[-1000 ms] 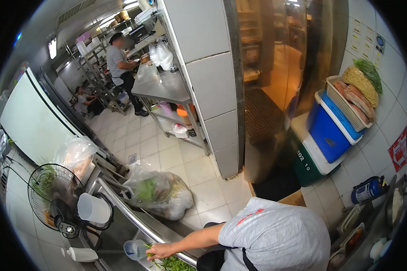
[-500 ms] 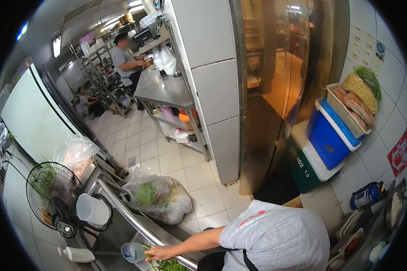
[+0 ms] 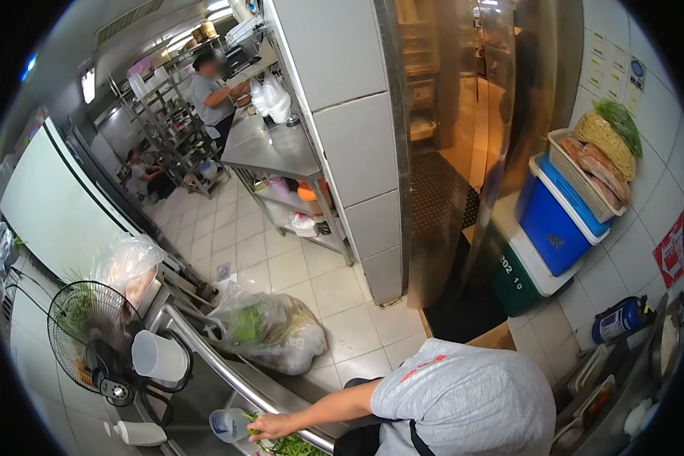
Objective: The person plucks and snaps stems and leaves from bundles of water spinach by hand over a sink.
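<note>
My right hand [image 3: 272, 427] reaches over the metal rim of the sink [image 3: 228, 378], fingers closed around a few green stems [image 3: 251, 419]. Directly below it lies a heap of leafy greens [image 3: 298, 446], cut off by the bottom edge. A clear plastic tub [image 3: 226, 425] with a blue mark stands beside the fingertips, partly behind the stems. At the very bottom edge a small skin-coloured patch may belong to my left hand; its fingers are hidden. My grey sleeve and shirt [image 3: 471, 395] fill the lower right.
A black fan [image 3: 91, 334], white bucket [image 3: 159, 355] and white bottle [image 3: 140, 434] stand left of the sink. A plastic bag of greens [image 3: 262, 327] sits on the floor. Stacked coolers [image 3: 558, 220] stand right. A co-worker [image 3: 213, 95] stands at a steel table [image 3: 273, 148]; another person [image 3: 148, 176] is farther back.
The view has shifted slightly. My right hand stays by the tub with the greens. The standing co-worker's arms have moved a little. A small skin-coloured patch now shows at the bottom edge.
</note>
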`<action>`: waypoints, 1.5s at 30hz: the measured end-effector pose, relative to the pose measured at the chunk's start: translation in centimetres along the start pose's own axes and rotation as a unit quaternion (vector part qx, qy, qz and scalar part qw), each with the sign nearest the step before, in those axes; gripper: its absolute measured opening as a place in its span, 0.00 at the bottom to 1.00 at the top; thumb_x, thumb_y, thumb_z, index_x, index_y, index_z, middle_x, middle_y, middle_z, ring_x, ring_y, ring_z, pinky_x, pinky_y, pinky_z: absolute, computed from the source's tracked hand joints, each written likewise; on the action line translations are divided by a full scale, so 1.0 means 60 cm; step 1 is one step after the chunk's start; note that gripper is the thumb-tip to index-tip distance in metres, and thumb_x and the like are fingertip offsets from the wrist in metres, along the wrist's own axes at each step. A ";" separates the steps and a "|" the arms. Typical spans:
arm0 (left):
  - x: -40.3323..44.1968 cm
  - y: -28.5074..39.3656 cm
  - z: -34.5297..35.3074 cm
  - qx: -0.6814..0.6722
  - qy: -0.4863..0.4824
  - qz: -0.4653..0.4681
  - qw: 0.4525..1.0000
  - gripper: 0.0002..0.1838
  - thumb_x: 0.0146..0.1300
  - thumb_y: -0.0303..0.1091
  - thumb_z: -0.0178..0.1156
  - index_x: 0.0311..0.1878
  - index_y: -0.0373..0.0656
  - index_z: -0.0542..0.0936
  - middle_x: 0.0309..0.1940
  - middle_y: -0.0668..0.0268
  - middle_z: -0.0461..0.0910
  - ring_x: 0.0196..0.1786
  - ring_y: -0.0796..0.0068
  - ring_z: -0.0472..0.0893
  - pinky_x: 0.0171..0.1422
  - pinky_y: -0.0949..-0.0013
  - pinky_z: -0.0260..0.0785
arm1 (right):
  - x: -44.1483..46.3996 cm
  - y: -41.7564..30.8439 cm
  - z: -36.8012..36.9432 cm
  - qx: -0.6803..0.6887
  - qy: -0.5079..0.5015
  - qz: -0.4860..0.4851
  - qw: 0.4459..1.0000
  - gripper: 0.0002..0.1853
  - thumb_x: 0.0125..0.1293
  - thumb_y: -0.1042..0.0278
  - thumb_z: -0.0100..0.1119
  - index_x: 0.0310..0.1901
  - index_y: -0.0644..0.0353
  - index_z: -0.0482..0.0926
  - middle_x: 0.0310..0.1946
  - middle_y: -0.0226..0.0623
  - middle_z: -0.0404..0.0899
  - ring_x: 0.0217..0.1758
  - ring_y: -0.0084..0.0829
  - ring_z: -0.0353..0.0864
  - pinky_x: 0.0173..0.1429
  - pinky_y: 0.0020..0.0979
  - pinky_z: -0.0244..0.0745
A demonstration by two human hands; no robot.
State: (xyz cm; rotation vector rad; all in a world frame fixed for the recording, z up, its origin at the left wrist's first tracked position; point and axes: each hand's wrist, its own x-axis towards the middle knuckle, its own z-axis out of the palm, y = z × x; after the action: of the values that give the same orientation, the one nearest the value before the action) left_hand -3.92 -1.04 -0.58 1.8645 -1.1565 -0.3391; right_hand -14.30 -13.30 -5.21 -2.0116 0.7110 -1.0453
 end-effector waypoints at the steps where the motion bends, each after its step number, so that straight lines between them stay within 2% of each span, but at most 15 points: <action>1: 0.001 0.000 0.004 0.001 -0.013 -0.003 1.000 0.18 0.52 0.29 0.60 0.47 0.34 0.76 0.38 0.51 0.79 0.40 0.64 0.78 0.46 0.65 0.67 | 0.000 0.001 0.001 0.002 0.004 -0.003 1.000 0.23 0.63 0.46 0.46 0.35 0.63 0.68 0.19 0.49 0.69 0.29 0.49 0.71 0.34 0.43 0.64; 18: 0.012 0.004 0.006 0.009 -0.143 -0.100 0.985 0.19 0.61 0.43 0.53 0.48 0.36 0.74 0.39 0.54 0.78 0.40 0.67 0.75 0.43 0.66 0.67 | 0.001 0.004 0.005 0.005 -0.013 0.016 1.000 0.22 0.63 0.47 0.46 0.33 0.63 0.68 0.19 0.48 0.69 0.29 0.48 0.71 0.35 0.42 0.64; 24: 0.012 -0.022 0.016 0.015 -0.105 -0.084 0.991 0.16 0.61 0.39 0.54 0.46 0.36 0.75 0.36 0.56 0.78 0.37 0.69 0.75 0.42 0.68 0.67 | 0.002 0.007 0.007 0.009 0.004 0.005 1.000 0.21 0.63 0.48 0.47 0.33 0.63 0.68 0.18 0.48 0.69 0.27 0.48 0.71 0.33 0.42 0.65; 27: 0.012 -0.015 0.016 -0.087 0.005 -0.012 0.996 0.11 0.59 0.32 0.57 0.42 0.36 0.77 0.35 0.58 0.79 0.36 0.72 0.75 0.41 0.71 0.68 | 0.002 0.005 -0.005 0.037 0.031 -0.009 0.999 0.21 0.61 0.49 0.49 0.30 0.63 0.69 0.16 0.49 0.69 0.24 0.49 0.72 0.29 0.43 0.65; 29: 0.035 0.015 0.015 -0.140 0.063 0.093 0.984 0.16 0.60 0.30 0.55 0.48 0.30 0.73 0.41 0.57 0.77 0.39 0.73 0.74 0.45 0.70 0.67 | 0.005 0.018 0.015 0.083 0.056 -0.038 0.994 0.20 0.60 0.51 0.52 0.27 0.64 0.69 0.16 0.51 0.68 0.20 0.48 0.70 0.26 0.41 0.65; 30: 0.030 0.088 -0.009 -0.088 0.043 0.123 0.988 0.20 0.60 0.26 0.53 0.56 0.32 0.69 0.50 0.56 0.74 0.45 0.74 0.72 0.51 0.70 0.65 | 0.004 0.016 0.011 0.094 0.050 -0.036 0.994 0.18 0.60 0.55 0.54 0.26 0.64 0.69 0.16 0.51 0.68 0.19 0.46 0.69 0.26 0.39 0.65; 31: 0.025 0.153 -0.028 -0.085 0.032 0.066 0.994 0.23 0.57 0.24 0.52 0.59 0.36 0.67 0.53 0.51 0.71 0.53 0.69 0.72 0.59 0.68 0.60 | 0.002 -0.002 -0.001 0.097 0.060 -0.029 0.993 0.16 0.59 0.57 0.56 0.26 0.63 0.70 0.17 0.51 0.68 0.19 0.46 0.69 0.26 0.39 0.65; 32: 0.029 0.193 -0.032 -0.066 0.085 0.150 0.983 0.25 0.57 0.23 0.53 0.60 0.37 0.66 0.43 0.59 0.77 0.42 0.74 0.76 0.49 0.70 0.66 | 0.003 0.000 0.008 0.103 0.076 -0.024 0.992 0.15 0.59 0.57 0.56 0.27 0.62 0.70 0.17 0.50 0.68 0.19 0.46 0.69 0.25 0.39 0.65; 33: 0.023 0.250 -0.047 -0.086 0.079 0.119 0.986 0.28 0.55 0.22 0.55 0.61 0.37 0.64 0.27 0.66 0.77 0.28 0.79 0.73 0.35 0.71 0.67 | 0.005 -0.007 -0.005 0.073 0.023 -0.004 0.997 0.16 0.60 0.54 0.55 0.31 0.61 0.71 0.18 0.49 0.70 0.23 0.46 0.73 0.27 0.40 0.66; 35: 0.040 0.263 -0.061 -0.056 0.083 0.259 0.961 0.32 0.50 0.21 0.60 0.61 0.40 0.64 0.16 0.71 0.70 0.18 0.82 0.66 0.24 0.72 0.61 | 0.006 -0.004 -0.007 0.036 0.006 0.001 0.999 0.17 0.62 0.53 0.52 0.33 0.61 0.70 0.18 0.49 0.70 0.23 0.48 0.73 0.27 0.41 0.66; 37: 0.056 0.333 -0.079 -0.016 0.088 0.467 0.880 0.36 0.50 0.20 0.61 0.64 0.38 0.59 0.13 0.73 0.69 0.17 0.82 0.63 0.26 0.77 0.58 | 0.005 0.014 -0.002 0.070 0.017 -0.036 0.997 0.17 0.60 0.53 0.54 0.32 0.63 0.71 0.20 0.48 0.72 0.26 0.49 0.74 0.30 0.40 0.67; 39: 0.059 0.390 -0.095 -0.024 0.085 0.555 0.827 0.38 0.48 0.20 0.63 0.64 0.37 0.58 0.13 0.70 0.69 0.16 0.78 0.65 0.25 0.76 0.59 | 0.008 -0.012 -0.018 0.030 -0.008 0.020 0.999 0.15 0.59 0.57 0.55 0.33 0.63 0.71 0.21 0.48 0.73 0.29 0.45 0.76 0.33 0.38 0.69; 40: 0.061 0.400 -0.090 -0.063 0.117 0.552 0.823 0.29 0.46 0.22 0.65 0.55 0.40 0.71 0.12 0.74 0.67 0.13 0.78 0.65 0.21 0.75 0.55 | 0.011 -0.022 -0.021 0.080 -0.028 0.024 0.996 0.14 0.59 0.58 0.56 0.34 0.63 0.72 0.22 0.47 0.73 0.30 0.44 0.76 0.34 0.38 0.69; 43: 0.067 0.402 -0.100 -0.003 0.083 0.540 0.838 0.32 0.46 0.20 0.63 0.58 0.35 0.67 0.14 0.71 0.69 0.16 0.78 0.66 0.25 0.75 0.59 | 0.006 0.010 0.001 0.151 -0.053 0.052 0.986 0.13 0.59 0.59 0.55 0.37 0.62 0.73 0.25 0.45 0.75 0.32 0.38 0.78 0.37 0.35 0.70; 45: 0.063 0.363 -0.096 0.031 0.044 0.426 0.903 0.24 0.49 0.21 0.61 0.53 0.37 0.73 0.14 0.70 0.69 0.19 0.79 0.66 0.27 0.75 0.60 | 0.003 0.002 0.004 0.136 -0.005 0.029 0.990 0.15 0.61 0.56 0.54 0.34 0.63 0.72 0.22 0.48 0.73 0.28 0.43 0.75 0.34 0.38 0.68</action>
State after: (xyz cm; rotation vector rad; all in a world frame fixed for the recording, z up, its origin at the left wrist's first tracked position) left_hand -10.97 -4.69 20.81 1.2328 -1.7907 0.2793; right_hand -14.01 -13.43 -5.33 -1.7502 0.5833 -1.0364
